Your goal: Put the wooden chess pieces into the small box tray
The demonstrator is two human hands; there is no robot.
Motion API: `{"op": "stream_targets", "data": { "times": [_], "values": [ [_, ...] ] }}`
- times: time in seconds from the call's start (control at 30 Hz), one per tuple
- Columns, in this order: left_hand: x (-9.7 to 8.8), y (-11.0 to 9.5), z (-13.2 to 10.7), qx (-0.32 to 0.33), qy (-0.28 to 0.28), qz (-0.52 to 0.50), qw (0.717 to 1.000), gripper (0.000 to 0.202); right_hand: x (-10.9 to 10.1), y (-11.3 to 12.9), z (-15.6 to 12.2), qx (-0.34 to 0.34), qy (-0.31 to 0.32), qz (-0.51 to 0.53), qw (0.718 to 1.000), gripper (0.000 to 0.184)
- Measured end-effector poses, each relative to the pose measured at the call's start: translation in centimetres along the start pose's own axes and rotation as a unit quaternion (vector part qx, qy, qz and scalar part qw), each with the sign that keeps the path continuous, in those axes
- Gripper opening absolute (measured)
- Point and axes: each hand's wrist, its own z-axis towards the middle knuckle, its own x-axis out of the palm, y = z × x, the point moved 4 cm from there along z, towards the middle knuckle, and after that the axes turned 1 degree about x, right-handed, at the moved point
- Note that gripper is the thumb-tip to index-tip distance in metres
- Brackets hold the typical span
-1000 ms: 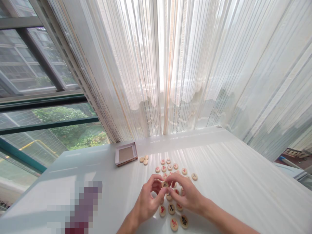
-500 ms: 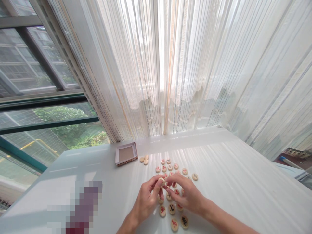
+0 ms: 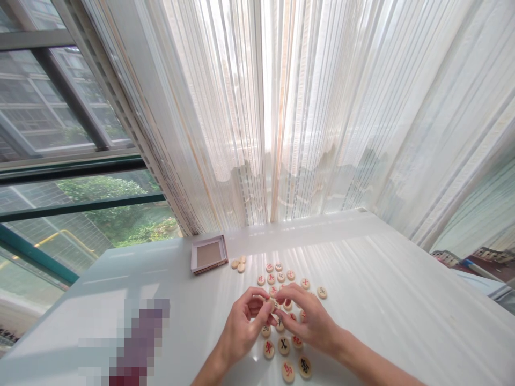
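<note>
Left hand pinching wooden disc above lettered discs, well in from far edge of white table, right hand narrowly curled beside it, can't tell if gripping.

Smooth discs seem wooden; tabletop glossy.

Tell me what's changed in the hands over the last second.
The held piece has turned: its black character faced the camera; now a plain side shows. The left hand keeps its grip, with the right hand close by. No release visible. Unmoved: the open box and the three plain pieces beside it.
</note>
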Motion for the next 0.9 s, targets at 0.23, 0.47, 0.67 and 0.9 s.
{"op": "stream_targets", "data": {
  "times": [0.23, 0.47, 0.67, 0.9],
  "values": [
    [-0.54, 0.78, -0.03, -0.017, -0.003, 0.009, 1.000, 0.037, 0.17, 0.13, 0.06, 0.015, 0.011, -0.007, 1.000, 0.018],
    [-0.63, 0.64, -0.11, 0.001, -0.037, 0.017, 0.999, 0.030, 0.31, 0.10, 0.01, 0.020, 0.008, 0.002, 1.000, 0.012],
    [-0.49, 0.31, -0.08, 0.011, -0.024, 0.032, 0.999, 0.031, 0.48, -0.10, -0.12, 0.012, 0.013, 0.012, 1.000, 0.023],
    [-0.56, -0.18, -0.13, 0.029, 0.000, 0.074, 0.997, 0.032, 0.29, -0.65, -0.21, 0.024, 0.002, 0.014, 1.000, 0.028]
  ]
}}
